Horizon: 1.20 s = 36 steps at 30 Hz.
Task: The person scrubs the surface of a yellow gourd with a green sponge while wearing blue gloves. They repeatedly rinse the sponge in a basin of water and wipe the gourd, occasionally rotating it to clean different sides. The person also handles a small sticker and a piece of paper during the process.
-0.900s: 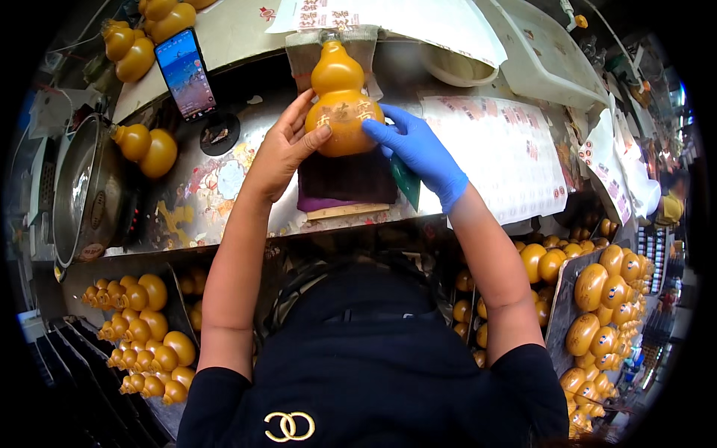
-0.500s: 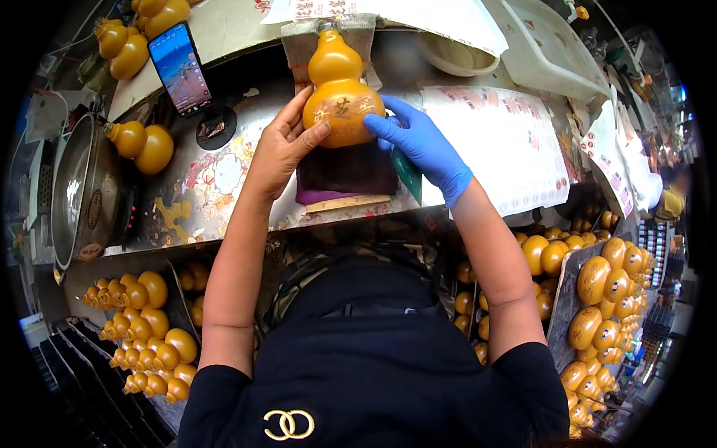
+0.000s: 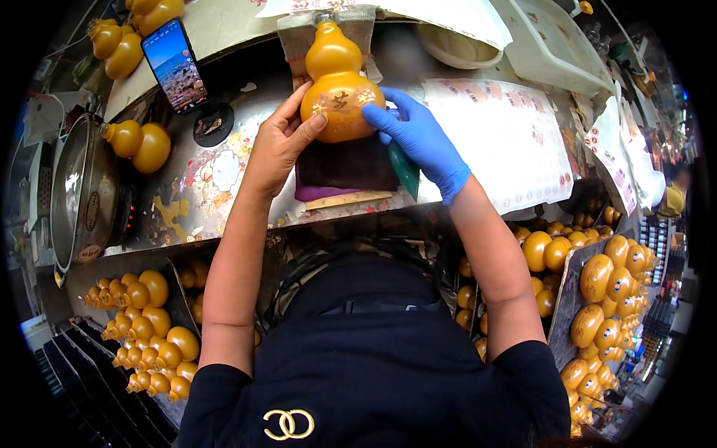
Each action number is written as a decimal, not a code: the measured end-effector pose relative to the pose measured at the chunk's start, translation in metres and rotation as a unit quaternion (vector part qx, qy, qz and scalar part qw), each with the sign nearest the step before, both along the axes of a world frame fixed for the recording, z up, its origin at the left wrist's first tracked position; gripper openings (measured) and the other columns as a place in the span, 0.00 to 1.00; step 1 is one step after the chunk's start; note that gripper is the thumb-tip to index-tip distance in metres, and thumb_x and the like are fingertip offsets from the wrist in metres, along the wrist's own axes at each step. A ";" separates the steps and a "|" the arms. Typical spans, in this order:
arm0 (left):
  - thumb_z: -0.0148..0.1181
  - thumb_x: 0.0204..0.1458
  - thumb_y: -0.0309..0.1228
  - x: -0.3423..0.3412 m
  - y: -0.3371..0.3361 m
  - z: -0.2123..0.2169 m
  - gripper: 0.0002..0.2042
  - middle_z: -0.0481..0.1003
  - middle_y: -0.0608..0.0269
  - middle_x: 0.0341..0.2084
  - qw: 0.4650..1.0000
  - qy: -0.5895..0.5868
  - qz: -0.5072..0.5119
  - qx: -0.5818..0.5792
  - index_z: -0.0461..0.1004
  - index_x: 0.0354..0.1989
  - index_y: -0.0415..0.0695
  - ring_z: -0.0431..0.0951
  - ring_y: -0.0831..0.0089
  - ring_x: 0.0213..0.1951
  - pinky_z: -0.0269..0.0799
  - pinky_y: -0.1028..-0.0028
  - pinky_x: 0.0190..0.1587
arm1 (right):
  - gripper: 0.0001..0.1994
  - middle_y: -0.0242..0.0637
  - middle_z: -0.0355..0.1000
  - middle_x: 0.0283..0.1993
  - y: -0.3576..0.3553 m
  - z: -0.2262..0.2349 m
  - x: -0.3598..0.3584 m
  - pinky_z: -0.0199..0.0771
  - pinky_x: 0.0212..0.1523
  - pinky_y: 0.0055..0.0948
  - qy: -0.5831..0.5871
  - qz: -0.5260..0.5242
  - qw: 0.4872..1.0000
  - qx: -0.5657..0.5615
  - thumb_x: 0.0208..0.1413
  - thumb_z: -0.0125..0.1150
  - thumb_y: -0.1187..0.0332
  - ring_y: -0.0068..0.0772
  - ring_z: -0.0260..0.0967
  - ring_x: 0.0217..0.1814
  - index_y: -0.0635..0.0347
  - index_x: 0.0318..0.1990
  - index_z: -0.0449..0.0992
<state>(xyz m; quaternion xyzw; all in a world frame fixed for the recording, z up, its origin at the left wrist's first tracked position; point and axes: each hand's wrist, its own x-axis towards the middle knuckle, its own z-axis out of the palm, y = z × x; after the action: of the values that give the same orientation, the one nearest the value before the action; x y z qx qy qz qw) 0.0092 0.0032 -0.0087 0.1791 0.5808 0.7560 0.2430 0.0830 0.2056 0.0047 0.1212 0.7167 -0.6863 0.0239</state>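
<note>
Amber gourd, two-bulbed, is between the person's hands over the middle of the tabletop, its narrow clear-tipped neck pointing away from the body toward a grey cloth. Dark lettering marks the wide lower bulb, on the side facing up. The left hand, bare, has its grip closed around the left flank of that bulb, thumb on the upper surface and fingers along the side. The right hand, in a blue glove, has its grip closed on the right flank, thumb likewise on top.

Just under the gloved palm shows a green piece, partly hidden; whether it is held cannot be told. Nearer the body lies a dark pad with a purple edge and a wooden strip along its front; whether the bulb touches the pad is unclear.

To the left, a lit phone leans above a round black stand, with a second gourd near it and a metal pan farther out. To the right spread printed white sheets, below a pale bowl. Racked gourds fill both lower sides.
</note>
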 end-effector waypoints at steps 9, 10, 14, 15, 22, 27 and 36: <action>0.64 0.52 0.33 -0.004 0.000 -0.003 0.34 0.66 0.54 0.57 1.000 -0.010 0.001 0.007 0.55 0.65 0.34 0.67 0.71 0.57 0.60 0.74 0.60 | 0.36 0.27 0.67 0.31 -0.001 -0.005 -0.002 0.64 0.35 0.14 0.005 -0.004 0.999 -0.040 0.48 0.68 0.50 0.14 0.62 0.32 0.69 0.57 0.65; 0.64 0.52 0.34 -0.005 -0.001 -0.004 0.34 0.66 0.54 0.57 1.000 0.000 0.001 0.000 0.55 0.65 0.34 0.67 0.71 0.57 0.60 0.73 0.60 | 0.36 0.28 0.68 0.32 -0.002 -0.001 -0.002 0.65 0.36 0.15 0.002 -0.005 1.000 -0.024 0.48 0.68 0.50 0.14 0.62 0.32 0.69 0.57 0.65; 0.65 0.51 0.35 -0.004 0.000 0.002 0.36 0.65 0.53 0.57 0.999 0.013 -0.007 -0.037 0.54 0.65 0.34 0.67 0.70 0.57 0.61 0.73 0.60 | 0.37 0.31 0.70 0.35 -0.003 0.002 -0.004 0.67 0.38 0.16 0.001 -0.013 1.000 0.026 0.47 0.69 0.50 0.16 0.64 0.35 0.70 0.56 0.65; 0.65 0.51 0.35 -0.004 0.000 0.001 0.36 0.66 0.53 0.57 0.999 0.013 -0.007 -0.037 0.54 0.65 0.34 0.67 0.70 0.57 0.61 0.73 0.60 | 0.36 0.31 0.70 0.35 -0.003 0.002 -0.004 0.67 0.39 0.17 0.000 -0.013 1.000 0.022 0.48 0.69 0.50 0.16 0.65 0.36 0.70 0.56 0.65; 0.66 0.51 0.35 -0.006 -0.002 -0.003 0.37 0.66 0.53 0.57 1.000 0.010 -0.017 -0.024 0.54 0.65 0.34 0.67 0.70 0.58 0.60 0.73 0.61 | 0.34 0.33 0.71 0.36 -0.001 -0.001 -0.003 0.68 0.39 0.17 -0.001 -0.013 1.000 -0.002 0.49 0.68 0.51 0.17 0.65 0.37 0.69 0.55 0.66; 0.60 0.55 0.42 -0.010 -0.004 -0.006 0.36 0.62 0.52 0.60 0.999 0.022 -0.033 -0.032 0.51 0.66 0.36 0.62 0.68 0.61 0.55 0.72 0.63 | 0.26 0.31 0.71 0.35 0.002 -0.010 0.002 0.68 0.37 0.19 0.008 -0.057 0.986 -0.157 0.56 0.58 0.47 0.19 0.67 0.34 0.66 0.47 0.73; 0.52 0.57 0.51 -0.004 0.000 -0.004 0.39 0.57 0.49 0.63 0.990 0.099 -0.032 -0.092 0.46 0.68 0.37 0.55 0.66 0.65 0.49 0.71 0.65 | 0.13 0.35 0.72 0.40 -0.063 0.003 0.039 0.72 0.39 0.21 0.252 -0.192 0.948 0.026 0.54 0.62 0.74 0.21 0.71 0.39 0.63 0.46 0.69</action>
<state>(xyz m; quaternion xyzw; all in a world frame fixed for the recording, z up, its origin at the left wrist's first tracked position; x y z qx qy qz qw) 0.0050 0.0035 -0.0131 0.2484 0.6628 0.6700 0.2238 0.1218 0.1425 0.0072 0.0803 0.6800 -0.6673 -0.2930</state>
